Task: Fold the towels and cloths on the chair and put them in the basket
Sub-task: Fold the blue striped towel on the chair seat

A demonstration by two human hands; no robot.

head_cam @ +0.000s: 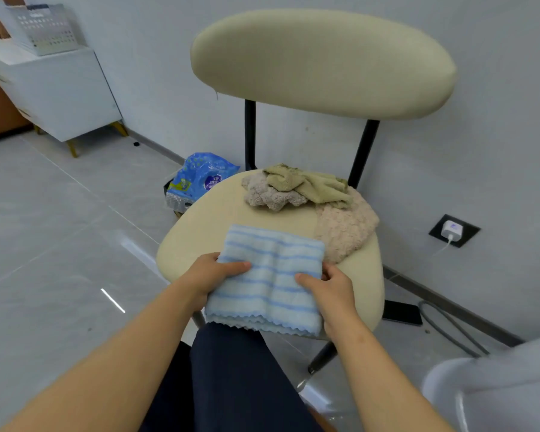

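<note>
**Soft striped towel pinched at both edges on the chair seat**

The fingers (239, 265) of the left hand (206, 277) clamp the left edge of the blue-striped towel (272, 294), thumb on top and the rest tucked beneath. The right hand (335, 291) pinches the right edge the same way. The towel lies folded in layers at the front of the chair (206, 232) seat, its scalloped hem just over the front rim. It looks light, fluffy and limp. The layers will likely sag or slide apart unless gripped through the whole stack at both sides, or carried with a palm under the middle. Behind it, unfolded, a beige cloth (346, 229) lies bunched with an olive cloth (312, 185) crumpled on top. A pale rim (443, 378) at lower right is too blurred to call the basket.
</note>
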